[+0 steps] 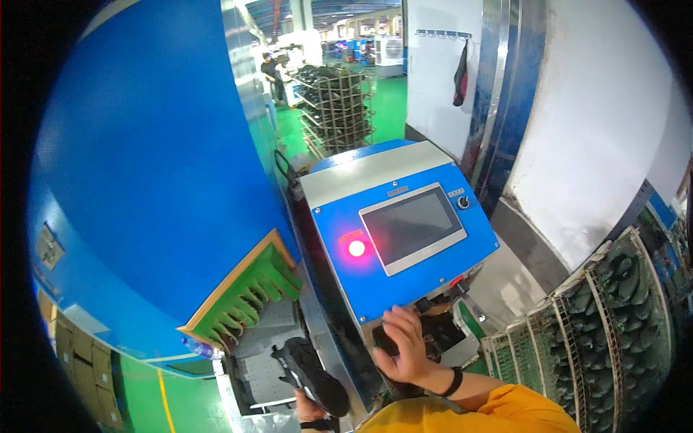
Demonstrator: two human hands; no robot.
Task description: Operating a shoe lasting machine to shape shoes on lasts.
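Observation:
My left hand (pixel 309 408) grips a black shoe (pixel 312 374) by its side, at the open end of a machine's grey perforated conveyor bed (pixel 271 353). The shoe covers part of its fingers. Fingers apart and holding nothing, my right hand (pixel 406 351) hovers by the lower edge of a blue control box (pixel 339 278). That box carries a dark touch screen (pixel 415 225), a glowing red button (pixel 356 248) and a small black knob (pixel 463 203). Beneath the box, beyond my right hand, is a dark recess whose contents I cannot make out.
Green curtain strips (pixel 249 307) hang over the conveyor under a big blue machine wall (pixel 151 166). A rack of dark shoe soles (pixel 606 317) stands at the right, a loaded wire rack (pixel 339 108) ahead. Cardboard boxes (pixel 86 368) are at the left; a person (pixel 272 76) stands far off.

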